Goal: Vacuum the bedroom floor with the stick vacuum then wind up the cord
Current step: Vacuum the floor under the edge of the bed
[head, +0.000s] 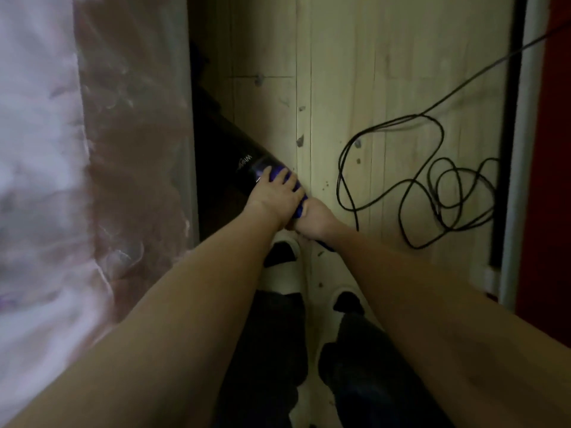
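The stick vacuum [234, 156] is a dark tube with a purple upper part. It slants down and away to the left, and its lower end is lost in the shadow under the bed. My left hand [278, 193] grips the purple body from above. Just behind it, my right hand [315, 217] grips the purple handle. The black cord [445, 193] lies in loose loops on the pale wooden floor [340, 72] to the right, and one strand runs off toward the top right corner.
A bed with a pinkish-white cover [77, 180] fills the left side. A white frame [522, 149] and a red surface [550, 180] line the right edge. My feet in white slippers [285, 251] stand on the floor strip below my hands.
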Tool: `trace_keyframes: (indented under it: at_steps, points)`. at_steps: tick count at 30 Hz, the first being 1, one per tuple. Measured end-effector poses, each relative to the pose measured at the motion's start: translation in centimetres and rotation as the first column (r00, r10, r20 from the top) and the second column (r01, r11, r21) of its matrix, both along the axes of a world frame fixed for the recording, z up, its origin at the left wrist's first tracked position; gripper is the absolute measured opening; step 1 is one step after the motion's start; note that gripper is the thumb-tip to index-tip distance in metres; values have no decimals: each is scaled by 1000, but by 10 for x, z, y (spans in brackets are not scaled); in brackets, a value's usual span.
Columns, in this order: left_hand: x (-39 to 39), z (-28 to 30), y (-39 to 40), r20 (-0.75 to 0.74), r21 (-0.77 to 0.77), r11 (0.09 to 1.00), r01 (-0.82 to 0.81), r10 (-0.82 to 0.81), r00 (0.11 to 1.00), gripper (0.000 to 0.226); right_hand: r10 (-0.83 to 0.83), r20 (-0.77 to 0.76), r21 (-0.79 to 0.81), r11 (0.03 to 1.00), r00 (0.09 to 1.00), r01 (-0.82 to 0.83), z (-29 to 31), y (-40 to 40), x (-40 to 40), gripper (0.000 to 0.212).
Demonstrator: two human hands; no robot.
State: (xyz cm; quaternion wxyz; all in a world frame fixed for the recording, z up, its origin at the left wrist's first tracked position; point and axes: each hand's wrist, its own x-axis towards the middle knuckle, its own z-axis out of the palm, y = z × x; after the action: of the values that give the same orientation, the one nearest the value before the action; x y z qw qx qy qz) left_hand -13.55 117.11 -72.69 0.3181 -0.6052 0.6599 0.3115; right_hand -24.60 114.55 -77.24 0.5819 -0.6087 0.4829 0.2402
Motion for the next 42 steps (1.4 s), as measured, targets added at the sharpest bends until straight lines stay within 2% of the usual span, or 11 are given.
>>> trace_keyframes:
  at_steps: [6,11,16,20,25,30,36,42]
  points:
    - [-9,-19,-12,31,56,997,46,-48,998,68,-152,-21,11,988,988,153,-24,15,-18,16]
    - [-30,-23,1,-1,57,995,76,-77,997,76,-216,-41,29,976,976,217,-16,37,-50,14]
    - [-72,-7,17,-17,31,991,127,-127,992,80,-192,-65,-21,981,979,191,13,58,-84,9]
    - [-90,19,28,1,20,992,121,-121,993,83,-164,-24,-44,986,986,163,46,61,-98,14]
    - [-90,46,47,26,-11,991,132,-132,991,93,-129,-77,-87,989,989,122,79,72,-88,21]
    - [-81,84,66,-7,-65,991,119,-120,993,91,49,-182,-215,973,982,-88,115,76,-72,25]
    - [-67,121,78,-81,-184,981,55,-71,994,82,224,-239,-275,917,945,-287,164,63,-70,29]
    - [-51,126,73,-143,-266,955,-132,96,985,75,434,-357,-343,763,827,-548,186,25,-49,27]
